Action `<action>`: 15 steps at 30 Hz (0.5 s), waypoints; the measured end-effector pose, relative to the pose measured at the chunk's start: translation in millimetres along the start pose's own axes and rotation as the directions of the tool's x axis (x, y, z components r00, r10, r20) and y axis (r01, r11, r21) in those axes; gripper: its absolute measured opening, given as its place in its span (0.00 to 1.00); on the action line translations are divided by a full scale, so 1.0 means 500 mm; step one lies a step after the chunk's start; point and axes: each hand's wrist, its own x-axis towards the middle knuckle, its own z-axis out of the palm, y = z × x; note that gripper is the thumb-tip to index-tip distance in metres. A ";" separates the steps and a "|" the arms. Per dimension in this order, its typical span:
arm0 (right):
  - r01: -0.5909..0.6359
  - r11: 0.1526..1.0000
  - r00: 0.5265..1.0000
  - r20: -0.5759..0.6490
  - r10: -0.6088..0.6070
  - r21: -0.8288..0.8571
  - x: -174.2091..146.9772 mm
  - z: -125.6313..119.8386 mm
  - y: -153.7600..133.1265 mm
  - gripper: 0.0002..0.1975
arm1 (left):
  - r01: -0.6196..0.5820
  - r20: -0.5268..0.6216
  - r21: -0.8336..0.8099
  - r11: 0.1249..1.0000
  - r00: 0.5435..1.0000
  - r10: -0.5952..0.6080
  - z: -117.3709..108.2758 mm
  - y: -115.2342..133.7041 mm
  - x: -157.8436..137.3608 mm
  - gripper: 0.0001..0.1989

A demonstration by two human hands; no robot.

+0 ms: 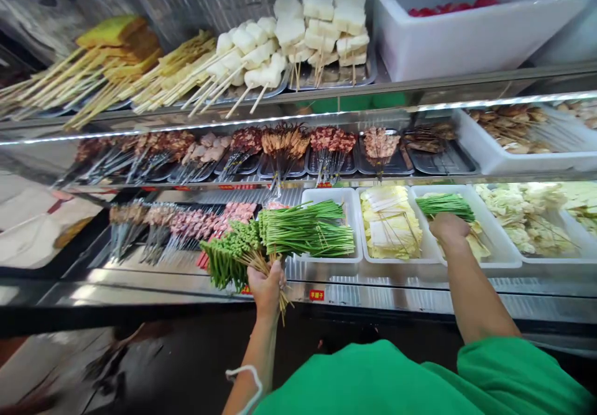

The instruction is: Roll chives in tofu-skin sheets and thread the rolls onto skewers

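Note:
My left hand (pixel 267 285) is closed around the bare wooden ends of a bunch of skewers threaded with cut green vegetable stalks (pixel 231 250), held over the front of the chilled case. Longer green stalks (pixel 291 228) fan out to the right above this hand, overlapping a white tray (pixel 355 241); where the held bunch ends is hard to tell. My right hand (pixel 450 228) reaches into another white tray (pixel 506 250), curled against a bundle of thin green chives (pixel 445 205). Its fingertips are hidden. Pale yellow leafy pieces lie beneath that hand.
Between my hands stands a tray of skewered cabbage leaves (pixel 389 219). Meat skewers (pixel 186 225) lie at the left, with more meat trays (pixel 331 147) on the shelf above. Overhanging shelf edges (pixel 298 113) run across. A white bin (pixel 443 41) stands at top right.

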 end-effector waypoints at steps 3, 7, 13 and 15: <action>0.297 0.950 0.953 0.029 -0.301 0.097 -0.093 0.037 -0.133 0.16 | -0.004 -0.023 -0.006 1.000 1.000 0.004 0.000 -0.001 0.003 0.27; 0.580 0.768 0.765 0.144 -0.628 0.269 -0.182 0.114 -0.367 0.17 | -0.024 -0.033 -0.006 1.000 0.999 0.024 -0.003 0.004 0.005 0.27; 0.459 0.830 0.784 0.295 -0.546 0.316 -0.161 0.175 -0.541 0.16 | -0.002 -0.007 0.025 1.000 1.000 0.002 -0.016 0.019 -0.001 0.26; 0.405 0.852 0.803 0.317 -0.505 0.330 -0.149 0.181 -0.556 0.16 | 0.001 0.000 0.027 1.000 1.000 -0.001 -0.023 0.023 -0.002 0.26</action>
